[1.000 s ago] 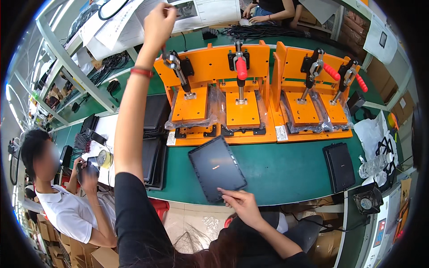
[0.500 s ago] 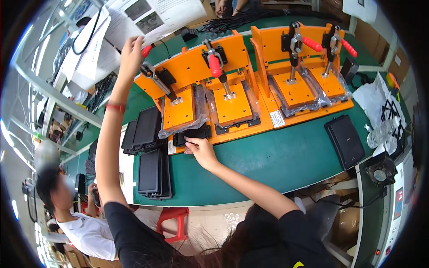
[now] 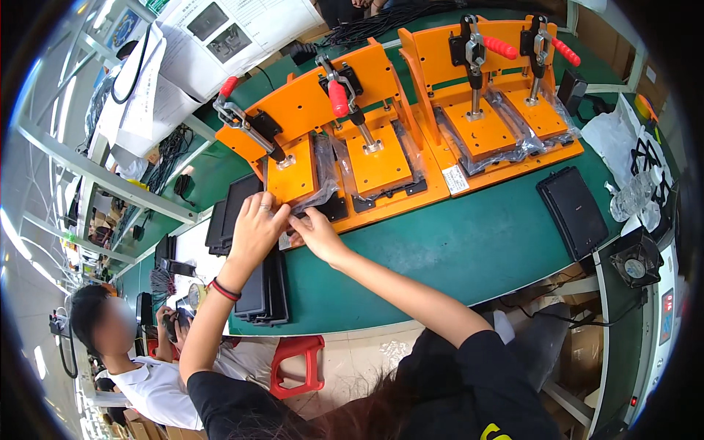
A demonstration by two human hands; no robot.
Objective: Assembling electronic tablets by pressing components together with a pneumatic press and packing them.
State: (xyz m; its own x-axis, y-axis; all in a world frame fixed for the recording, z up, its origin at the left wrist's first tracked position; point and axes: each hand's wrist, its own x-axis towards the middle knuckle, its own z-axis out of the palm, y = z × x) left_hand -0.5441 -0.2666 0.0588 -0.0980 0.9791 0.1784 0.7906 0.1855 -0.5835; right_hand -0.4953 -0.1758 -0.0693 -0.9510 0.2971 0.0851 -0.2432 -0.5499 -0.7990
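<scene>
Both hands meet at the front edge of the leftmost orange clamp fixture (image 3: 290, 180). My left hand (image 3: 258, 227) has its fingers bent inward, thumb toward the right hand. My right hand (image 3: 315, 233) is closed in a pinch just beside it. Whatever lies between the fingertips is hidden. A black flat part (image 3: 336, 207) shows under the orange pressing plate, right of the fingers. Clear plastic film (image 3: 326, 174) sticks out around that plate. The fixture's toggle clamp has a red handle (image 3: 229, 86), which points up with no hand on it.
More toggle clamps with red handles (image 3: 338, 98) stand to the right. Stacked black trays (image 3: 275, 290) lie left of the fixture, and a black panel (image 3: 572, 211) lies at the right. A plastic bottle (image 3: 634, 196) is beyond it. A co-worker in white (image 3: 150, 381) sits at lower left.
My left hand has come down from the leftmost clamp's red handle to the fixture's front, beside my right hand. My right hand has shifted slightly. The view has moved a little.
</scene>
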